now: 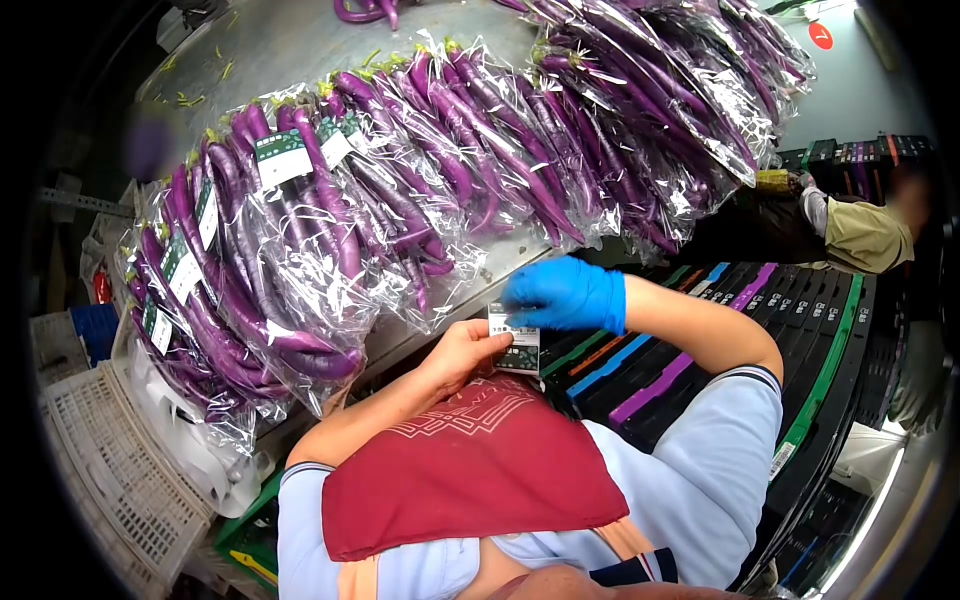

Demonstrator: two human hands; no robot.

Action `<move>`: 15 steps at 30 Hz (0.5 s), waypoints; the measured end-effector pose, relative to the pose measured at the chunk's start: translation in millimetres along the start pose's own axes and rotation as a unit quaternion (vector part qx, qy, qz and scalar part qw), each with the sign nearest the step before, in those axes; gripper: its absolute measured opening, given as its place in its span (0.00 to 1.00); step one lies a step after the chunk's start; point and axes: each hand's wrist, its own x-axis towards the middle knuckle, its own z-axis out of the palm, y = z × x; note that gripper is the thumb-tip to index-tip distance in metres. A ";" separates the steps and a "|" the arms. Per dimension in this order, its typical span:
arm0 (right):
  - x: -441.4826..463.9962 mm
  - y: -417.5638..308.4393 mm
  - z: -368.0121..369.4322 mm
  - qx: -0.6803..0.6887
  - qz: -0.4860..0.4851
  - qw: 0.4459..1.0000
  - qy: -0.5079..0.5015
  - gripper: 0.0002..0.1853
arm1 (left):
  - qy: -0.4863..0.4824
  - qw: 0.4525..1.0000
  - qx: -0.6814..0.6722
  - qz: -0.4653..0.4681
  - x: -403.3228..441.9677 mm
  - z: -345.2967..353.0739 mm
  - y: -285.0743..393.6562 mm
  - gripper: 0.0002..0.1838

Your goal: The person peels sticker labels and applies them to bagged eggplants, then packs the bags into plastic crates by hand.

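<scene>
The left fingers (462, 352) hold a small stack of labels (517, 350) by its edge, low in front of the chest; the right fingers (570, 293), gloved in blue, are curled over its top. Whether they pinch a label or only touch it, I cannot tell, as the glove hides the tips. The step in hand looks like working one label free, which calls for a steady left grip and a fine right pinch.

Beyond the fingers, bagged eggplants (345, 215) lie crowded on the surface (290, 45), too overlapped to count. At least five stuck labels (283, 158) show on bags left of the fingers. There is one stack in hand, and one other person (870, 235) off to the right, beyond the dark crates (720, 310).
</scene>
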 end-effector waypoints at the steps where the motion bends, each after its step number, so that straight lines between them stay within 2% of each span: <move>1: -4.3 -5.6 5.7 -0.013 0.010 0.999 0.031 0.13 | -0.003 1.000 0.006 0.002 -0.4 -1.1 -0.5 0.10; 4: -7.8 4.0 11.2 -0.007 0.093 0.989 0.110 0.13 | -0.005 0.999 0.031 0.035 0.8 -0.7 -8.2 0.11; 6: -8.9 19.5 6.8 -0.012 0.137 0.980 0.147 0.14 | -0.036 0.990 0.108 0.084 -5.0 1.2 -5.9 0.12; 7: -10.2 23.6 -4.5 -0.012 0.226 0.973 0.044 0.20 | -0.047 0.984 0.141 0.095 -6.4 1.3 -5.6 0.12; 8: -11.0 27.7 -8.3 0.083 0.301 0.949 -0.037 0.24 | -0.063 0.978 0.153 0.126 -7.4 1.7 -6.3 0.12; 9: -12.9 30.9 -9.6 0.178 0.369 0.905 -0.116 0.27 | -0.077 0.976 0.145 0.143 -8.9 2.1 -7.4 0.15; 10: -17.1 32.4 -6.5 0.303 0.393 0.859 -0.125 0.29 | -0.089 0.967 0.175 0.163 -10.0 2.1 -7.6 0.17; 11: -21.7 34.3 0.0 0.423 0.408 0.798 -0.133 0.31 | -0.101 0.957 0.203 0.182 -11.1 2.0 -7.3 0.19; 12: -24.1 40.5 10.6 0.548 0.378 0.731 -0.146 0.32 | -0.122 0.952 0.214 0.182 -12.6 1.9 -6.4 0.23; 13: -24.5 42.6 23.5 0.764 0.288 0.570 -0.091 0.27 | -0.134 0.944 0.247 0.173 -13.1 1.0 -5.2 0.25; 15: -22.5 43.2 29.7 0.762 0.231 0.605 0.021 0.21 | -0.136 0.950 0.241 0.145 -10.1 -0.3 -12.0 0.24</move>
